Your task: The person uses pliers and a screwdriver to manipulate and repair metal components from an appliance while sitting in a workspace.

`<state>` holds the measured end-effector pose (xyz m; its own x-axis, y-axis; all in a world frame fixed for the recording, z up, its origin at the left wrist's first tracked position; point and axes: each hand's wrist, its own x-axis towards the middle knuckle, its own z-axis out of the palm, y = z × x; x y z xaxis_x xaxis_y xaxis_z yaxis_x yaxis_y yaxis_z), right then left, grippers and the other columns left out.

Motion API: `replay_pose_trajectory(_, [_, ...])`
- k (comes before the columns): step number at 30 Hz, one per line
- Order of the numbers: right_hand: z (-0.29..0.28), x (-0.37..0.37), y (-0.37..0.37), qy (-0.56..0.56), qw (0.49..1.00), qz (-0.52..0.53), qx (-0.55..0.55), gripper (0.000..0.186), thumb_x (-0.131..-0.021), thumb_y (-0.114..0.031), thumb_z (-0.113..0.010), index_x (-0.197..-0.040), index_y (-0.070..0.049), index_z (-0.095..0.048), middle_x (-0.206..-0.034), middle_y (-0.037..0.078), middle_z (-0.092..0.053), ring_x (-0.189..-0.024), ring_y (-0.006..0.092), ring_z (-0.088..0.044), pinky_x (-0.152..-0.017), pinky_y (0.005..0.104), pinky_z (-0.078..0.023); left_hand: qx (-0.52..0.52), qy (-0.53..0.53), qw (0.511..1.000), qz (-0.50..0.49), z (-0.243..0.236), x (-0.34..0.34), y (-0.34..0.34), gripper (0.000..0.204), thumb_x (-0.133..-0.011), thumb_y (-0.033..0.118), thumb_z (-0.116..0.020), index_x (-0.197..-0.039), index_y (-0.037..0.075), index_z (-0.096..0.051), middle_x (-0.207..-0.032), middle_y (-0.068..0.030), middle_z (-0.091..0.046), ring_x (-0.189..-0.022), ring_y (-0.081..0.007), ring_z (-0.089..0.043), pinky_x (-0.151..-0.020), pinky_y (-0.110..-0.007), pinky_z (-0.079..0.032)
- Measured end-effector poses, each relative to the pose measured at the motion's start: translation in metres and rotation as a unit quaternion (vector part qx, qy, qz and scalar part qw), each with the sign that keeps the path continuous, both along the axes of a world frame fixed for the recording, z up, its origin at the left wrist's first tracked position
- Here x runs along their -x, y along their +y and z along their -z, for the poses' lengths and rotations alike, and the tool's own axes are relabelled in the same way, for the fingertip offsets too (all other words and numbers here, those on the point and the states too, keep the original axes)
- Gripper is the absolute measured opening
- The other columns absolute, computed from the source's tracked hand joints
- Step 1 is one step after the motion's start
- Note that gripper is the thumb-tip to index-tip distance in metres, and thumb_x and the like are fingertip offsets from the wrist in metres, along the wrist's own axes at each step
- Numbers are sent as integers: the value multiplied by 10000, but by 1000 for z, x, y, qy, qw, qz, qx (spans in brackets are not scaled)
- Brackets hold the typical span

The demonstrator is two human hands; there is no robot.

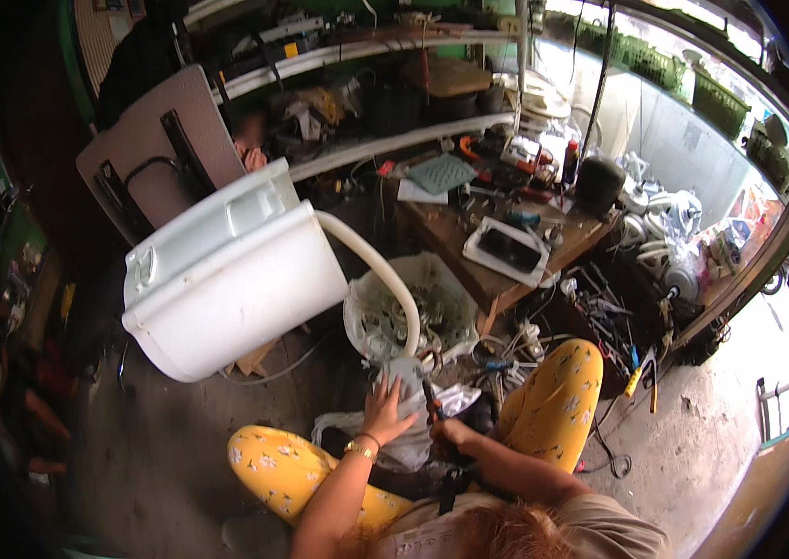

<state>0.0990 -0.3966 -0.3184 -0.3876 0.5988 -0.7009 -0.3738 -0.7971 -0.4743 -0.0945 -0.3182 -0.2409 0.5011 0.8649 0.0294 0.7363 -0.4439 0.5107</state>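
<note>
Well, nearest to where the person sits are two bent knees in yellow flowered trousers [553, 401], with both hands between them. The left hand [382, 417] has its fingers spread, laid on a pale rounded piece [404, 371]; that piece lies under and just ahead of the fingertips, by the lower end of a thick white hose [387, 270]. The right hand [453, 436] is curled around a dark tool [433, 402] with orange on it, its head reaching up beside the piece; whether it touches, I can't tell. Crumpled plastic [404, 454] sits beneath. Just beyond stands a pale basin [360, 328] of jumbled parts. Past it, the hose joins a big white casing [250, 293], tilted, left of a cluttered wooden table [438, 226]. Farthest back run loaded shelves [357, 160].
</note>
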Motion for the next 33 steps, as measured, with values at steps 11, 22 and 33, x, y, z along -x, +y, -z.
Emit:
replay_pose_trajectory(11, [-104,3,-10,-16,981,20,-193,266,-695,-9,-545,-952,-30,-482,-684,92,-520,-557,213,-545,-502,325,-453,-105,84,990,-30,-81,-10,-7,873,-716,250,-708,-1453,154,-250,-1520,-163,-164,-1388,-425,-144,-1059,-614,-201])
replay_pose_trajectory(22, [-132,14,-22,150,978,27,-142,459,-650,-16,-577,-1076,-114,-436,-756,46,-464,-581,146,-452,-506,289,-379,-159,-20,986,-36,-113,-4,-7,895,-708,193,-707,-1459,132,-222,-1511,-200,-175,-1367,-425,-215,-1027,-569,-295])
replay_pose_trajectory(33, [-181,38,-48,571,820,-4,-26,374,-659,-83,-540,-1014,-128,-431,-723,44,-376,-570,131,-362,-510,287,-339,-208,-317,924,44,-77,-4,23,604,-837,148,-557,-1383,40,-324,-1456,-246,-266,-1328,-422,-300,-1081,-486,-269])
